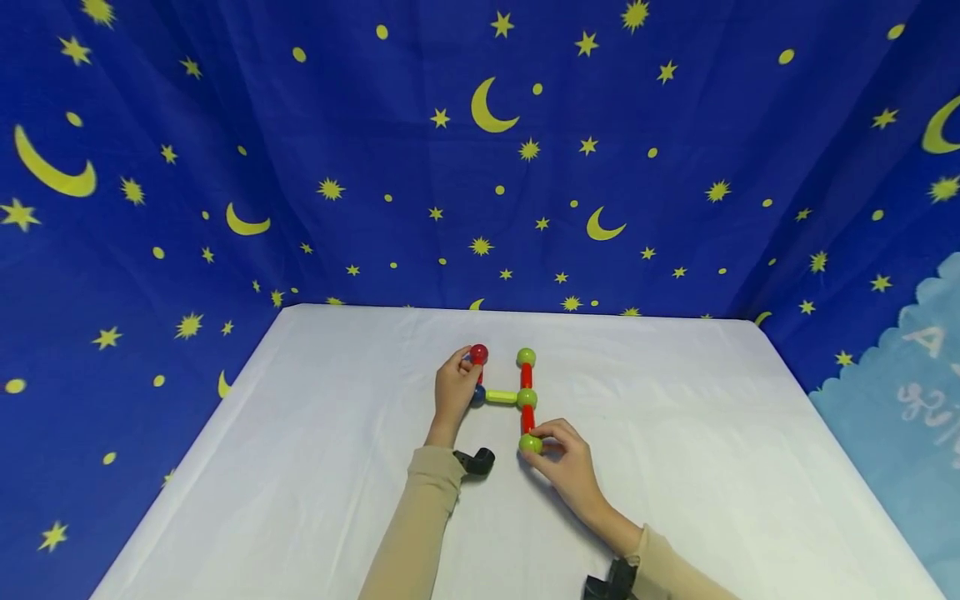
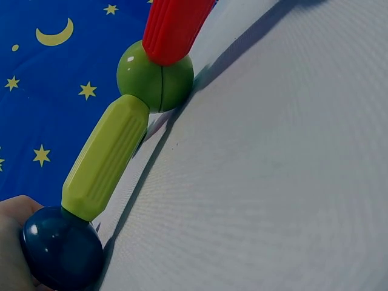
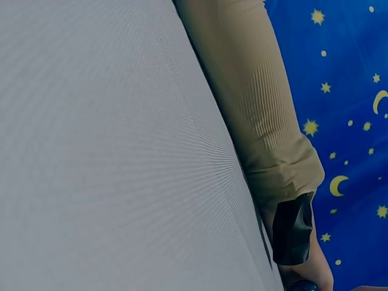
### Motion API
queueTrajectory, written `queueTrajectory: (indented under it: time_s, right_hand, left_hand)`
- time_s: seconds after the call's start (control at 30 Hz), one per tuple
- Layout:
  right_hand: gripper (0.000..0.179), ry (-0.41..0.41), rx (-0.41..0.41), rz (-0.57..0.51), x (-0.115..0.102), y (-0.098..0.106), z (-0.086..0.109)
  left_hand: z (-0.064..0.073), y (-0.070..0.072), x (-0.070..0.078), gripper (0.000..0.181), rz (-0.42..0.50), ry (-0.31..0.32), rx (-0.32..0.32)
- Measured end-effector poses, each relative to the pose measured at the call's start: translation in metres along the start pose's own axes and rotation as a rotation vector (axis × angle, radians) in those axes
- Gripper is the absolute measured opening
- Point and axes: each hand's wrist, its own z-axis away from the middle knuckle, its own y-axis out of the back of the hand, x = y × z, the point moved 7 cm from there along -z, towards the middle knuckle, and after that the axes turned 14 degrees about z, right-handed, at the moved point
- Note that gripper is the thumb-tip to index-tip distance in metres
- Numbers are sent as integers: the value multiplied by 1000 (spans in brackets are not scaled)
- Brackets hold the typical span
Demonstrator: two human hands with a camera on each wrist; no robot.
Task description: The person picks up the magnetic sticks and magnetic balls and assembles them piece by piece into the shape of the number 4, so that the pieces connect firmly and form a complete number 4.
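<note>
On the white table lies a toy frame of balls and sticks, joined together. My left hand (image 1: 452, 389) grips its left side, thumb across the short red stick (image 1: 479, 377) between the red ball (image 1: 479, 354) and the dark blue ball (image 2: 62, 250). A yellow-green stick (image 1: 501, 397) links the blue ball to the middle green ball (image 1: 527, 399). From there one red stick (image 1: 527, 377) runs to the far green ball (image 1: 527, 357), another (image 1: 528, 418) to the near green ball (image 1: 530, 444). My right hand (image 1: 567, 464) pinches that near ball between thumb and fingers.
The white table (image 1: 300, 467) extends around the frame on all sides. A dark blue curtain (image 1: 420, 167) with yellow moons and stars stands behind and to the left. Light blue cloth (image 1: 911, 400) hangs at the right. Black wrist cameras (image 1: 476, 462) sit at both cuffs.
</note>
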Motion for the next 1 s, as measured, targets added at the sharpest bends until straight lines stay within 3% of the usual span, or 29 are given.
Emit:
queueTrajectory:
  time_s: [0.57,0.83,1.0]
  right_hand:
    - [25,-21,-69,95,2,-4,0]
    - [27,-83,-108,101,1,-10,0]
    - [22,-94,-76,89,6,-10,-2]
  left_hand:
    - [0,-2,0,38,-2,6,2]
    - [-2,2,1,39,-13,-6,-7]
    - [-2,4,0,38,6,-17,3]
